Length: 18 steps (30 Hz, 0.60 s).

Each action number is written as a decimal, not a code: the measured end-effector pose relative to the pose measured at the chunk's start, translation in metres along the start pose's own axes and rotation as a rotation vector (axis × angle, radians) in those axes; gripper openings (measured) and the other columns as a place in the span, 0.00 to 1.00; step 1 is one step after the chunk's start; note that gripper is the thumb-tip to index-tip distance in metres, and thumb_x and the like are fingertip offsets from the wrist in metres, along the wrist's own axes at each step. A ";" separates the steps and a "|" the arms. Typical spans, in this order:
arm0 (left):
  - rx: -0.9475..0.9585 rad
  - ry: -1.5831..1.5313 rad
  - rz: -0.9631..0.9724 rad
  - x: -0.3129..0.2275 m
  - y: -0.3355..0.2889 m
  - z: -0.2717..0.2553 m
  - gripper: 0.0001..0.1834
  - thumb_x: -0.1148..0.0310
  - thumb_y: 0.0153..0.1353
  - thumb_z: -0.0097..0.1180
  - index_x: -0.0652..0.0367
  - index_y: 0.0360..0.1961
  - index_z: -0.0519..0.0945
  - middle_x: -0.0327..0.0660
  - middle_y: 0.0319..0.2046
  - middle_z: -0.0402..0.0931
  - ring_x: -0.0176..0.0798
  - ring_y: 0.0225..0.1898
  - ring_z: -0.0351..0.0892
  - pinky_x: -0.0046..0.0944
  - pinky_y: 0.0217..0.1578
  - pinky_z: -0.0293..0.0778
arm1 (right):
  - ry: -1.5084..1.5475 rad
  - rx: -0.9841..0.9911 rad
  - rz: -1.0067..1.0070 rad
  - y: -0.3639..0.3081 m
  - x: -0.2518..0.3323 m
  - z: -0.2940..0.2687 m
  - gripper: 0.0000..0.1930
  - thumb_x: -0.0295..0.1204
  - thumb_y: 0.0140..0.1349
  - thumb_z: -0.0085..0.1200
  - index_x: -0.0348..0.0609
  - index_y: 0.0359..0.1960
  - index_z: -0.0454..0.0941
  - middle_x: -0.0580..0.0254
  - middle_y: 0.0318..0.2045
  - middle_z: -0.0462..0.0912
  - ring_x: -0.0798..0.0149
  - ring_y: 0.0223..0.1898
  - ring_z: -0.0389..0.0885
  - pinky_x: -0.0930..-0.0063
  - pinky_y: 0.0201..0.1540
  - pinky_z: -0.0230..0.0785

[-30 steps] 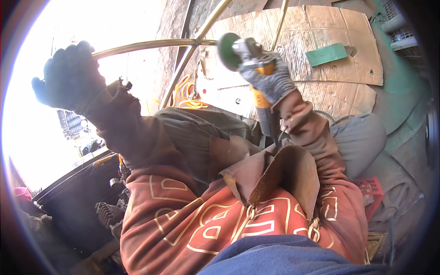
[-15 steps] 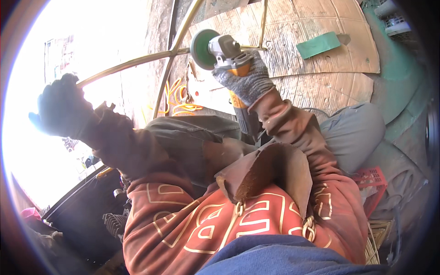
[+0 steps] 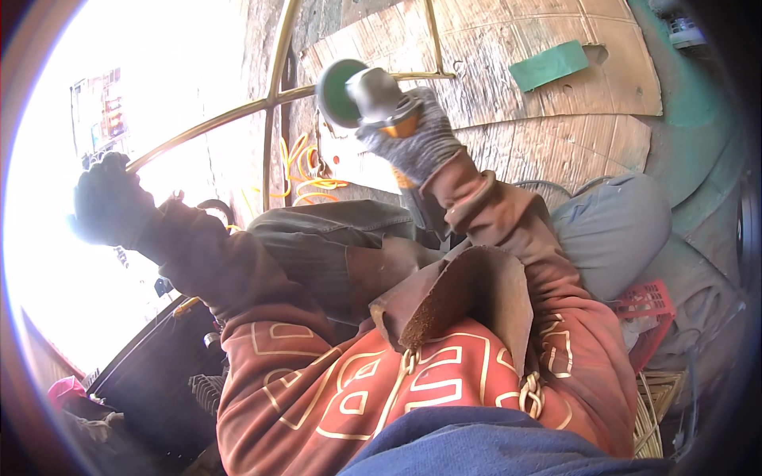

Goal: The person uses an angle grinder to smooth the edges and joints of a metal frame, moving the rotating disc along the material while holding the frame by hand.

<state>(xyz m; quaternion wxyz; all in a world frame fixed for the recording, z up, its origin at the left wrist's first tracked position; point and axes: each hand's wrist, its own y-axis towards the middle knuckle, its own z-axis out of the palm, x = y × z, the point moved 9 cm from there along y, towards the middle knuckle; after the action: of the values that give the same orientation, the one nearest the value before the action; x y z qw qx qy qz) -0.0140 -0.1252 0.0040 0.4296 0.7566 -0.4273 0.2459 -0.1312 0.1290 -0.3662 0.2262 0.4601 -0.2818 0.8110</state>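
In my right hand (image 3: 417, 139), in a grey knit glove, is an angle grinder (image 3: 376, 95), gripped round its body. Its round green disc (image 3: 341, 94) stands edge-up at the brass-coloured metal frame (image 3: 270, 101), overlapping a bar; whether it touches the bar I cannot tell. The frame is made of thin curved and straight tubes joined at crossings. My left hand (image 3: 115, 202), in a dark glove, is closed round the near left end of the curved tube. Bright glare washes out part of that hand.
Flattened cardboard (image 3: 556, 151) lies beyond my knees, with a green rectangular piece (image 3: 549, 67) on it. An orange cord (image 3: 298, 170) is coiled beside the frame. A red plastic crate (image 3: 652, 317) stands at my right. Brown leather-like sheet (image 3: 468, 297) hangs at my chest.
The metal frame has shifted left and slightly down against the cardboard. My right hand and the grinder have moved a little left; the left hand's fingers have drawn in round the tube.
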 end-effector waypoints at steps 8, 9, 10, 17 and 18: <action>-0.171 -0.388 0.072 -0.011 -0.002 -0.014 0.06 0.68 0.49 0.51 0.59 0.21 0.73 0.41 0.19 0.72 0.41 0.23 0.72 0.36 0.27 0.69 | 0.046 -0.180 0.341 0.010 -0.089 -0.105 0.13 0.25 0.48 0.65 0.39 0.36 0.79 0.64 0.26 0.81 0.72 0.24 0.78 0.80 0.27 0.71; -0.122 -0.820 -0.117 0.000 -0.002 -0.004 0.12 0.64 0.53 0.46 0.60 0.20 0.72 0.42 0.20 0.71 0.42 0.25 0.71 0.39 0.30 0.70 | 0.075 -0.187 0.338 0.009 -0.090 -0.107 0.12 0.25 0.48 0.65 0.39 0.36 0.79 0.64 0.26 0.81 0.72 0.25 0.78 0.80 0.27 0.71; -0.092 -1.036 -0.209 0.009 -0.002 0.008 0.14 0.62 0.55 0.43 0.61 0.20 0.72 0.43 0.20 0.71 0.42 0.25 0.71 0.41 0.32 0.70 | 0.105 -0.186 0.331 0.010 -0.088 -0.107 0.12 0.25 0.48 0.65 0.39 0.36 0.79 0.64 0.26 0.81 0.72 0.25 0.78 0.79 0.27 0.71; -0.089 -2.279 -0.453 0.012 -0.007 0.036 0.21 0.56 0.59 0.35 0.61 0.19 0.69 0.43 0.19 0.68 0.42 0.24 0.68 0.44 0.33 0.67 | 0.144 -0.174 0.320 0.011 -0.082 -0.108 0.10 0.26 0.49 0.64 0.39 0.34 0.80 0.65 0.26 0.81 0.73 0.25 0.78 0.79 0.26 0.71; -0.084 -2.307 -0.452 0.011 -0.007 0.036 0.22 0.56 0.60 0.34 0.61 0.18 0.69 0.42 0.19 0.68 0.42 0.24 0.67 0.44 0.32 0.67 | 0.143 -0.173 0.326 0.010 -0.083 -0.108 0.10 0.26 0.49 0.64 0.39 0.34 0.80 0.65 0.26 0.81 0.73 0.25 0.78 0.79 0.26 0.71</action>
<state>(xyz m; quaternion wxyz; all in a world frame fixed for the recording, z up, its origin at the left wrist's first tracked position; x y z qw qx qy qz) -0.0023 -0.1590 -0.0085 -0.1532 0.5751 -0.4272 -0.6807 -0.1651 0.1841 -0.4861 0.1501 0.3283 -0.4043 0.8404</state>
